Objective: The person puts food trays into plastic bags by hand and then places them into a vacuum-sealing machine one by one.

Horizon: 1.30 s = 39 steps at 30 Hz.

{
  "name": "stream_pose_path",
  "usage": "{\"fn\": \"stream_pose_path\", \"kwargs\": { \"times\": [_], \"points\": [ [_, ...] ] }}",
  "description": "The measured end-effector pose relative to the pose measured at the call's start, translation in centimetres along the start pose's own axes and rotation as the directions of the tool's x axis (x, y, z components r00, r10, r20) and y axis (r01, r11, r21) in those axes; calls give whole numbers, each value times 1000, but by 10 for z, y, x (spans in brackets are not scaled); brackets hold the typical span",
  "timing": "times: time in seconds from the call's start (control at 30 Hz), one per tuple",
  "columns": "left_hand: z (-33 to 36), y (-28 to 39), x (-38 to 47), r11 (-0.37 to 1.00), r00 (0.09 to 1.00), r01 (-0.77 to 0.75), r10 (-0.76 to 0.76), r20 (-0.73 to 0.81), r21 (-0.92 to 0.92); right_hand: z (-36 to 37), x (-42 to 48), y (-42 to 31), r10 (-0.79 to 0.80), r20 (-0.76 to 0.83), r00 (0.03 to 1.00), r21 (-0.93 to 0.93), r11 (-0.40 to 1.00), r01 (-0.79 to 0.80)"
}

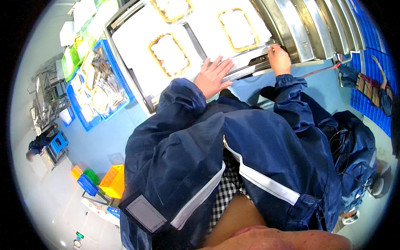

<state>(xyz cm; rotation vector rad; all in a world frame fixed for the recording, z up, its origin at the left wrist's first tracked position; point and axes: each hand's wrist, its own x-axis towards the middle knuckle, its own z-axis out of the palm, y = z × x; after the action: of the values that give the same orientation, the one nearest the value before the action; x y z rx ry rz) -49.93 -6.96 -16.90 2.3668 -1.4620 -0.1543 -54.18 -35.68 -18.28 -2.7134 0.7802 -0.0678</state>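
My left hand (214, 76) lies palm down at the near edge of a brightly lit white work surface (132, 53), its fingers spread and holding nothing. Left of it is a rectangular basket-like tray (169, 55) with a woven-looking tan rim and overexposed white contents. A similar tray (239, 29) sits further right, and another tray (172, 8) is partly cut off at the top. My right hand (279, 60) is at the machine's metal edge rail (250, 62), fingers curled; whether they grip anything is unclear.
A ribbed stainless steel housing (300, 31) adjoins the surface on the right. Blue plastic crates (117, 106) with bagged items stand at the left. Orange crates (113, 181) lie further back. One person in dark blue (356, 159) is close at the right, another (40, 140) far left.
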Motion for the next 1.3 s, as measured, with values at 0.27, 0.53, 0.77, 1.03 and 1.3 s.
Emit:
{"fn": "stream_pose_path", "kwargs": {
  "times": [0.27, 0.53, 0.77, 1.03, 1.3],
  "points": [
    [-18, -104, -109, 682, 473, 583, -727, -498, -442, 10, -38, -160, -333, 48, 942, 583, 775, 244],
    [-15, -158, -119, 184, 301, 682, -953, 43, -708, 76, -42, -204, -223, 324, 919, 333, 936, 109],
    [-31, -105, -150, 308, 459, 778, -874, 161, -547, 72, -50, -160, -270, 486, 831, 367, 926, 87],
    [-32, -66, -151, 332, 424, 863, -886, 186, -382, 63, -72, -169, -175, 478, 861, 336, 942, 5],
    [-6, -82, -158, 279, 396, 797, -911, 115, -536, 69, -68, -164, -158, 630, 760, 521, 812, -263]
  ]
}}
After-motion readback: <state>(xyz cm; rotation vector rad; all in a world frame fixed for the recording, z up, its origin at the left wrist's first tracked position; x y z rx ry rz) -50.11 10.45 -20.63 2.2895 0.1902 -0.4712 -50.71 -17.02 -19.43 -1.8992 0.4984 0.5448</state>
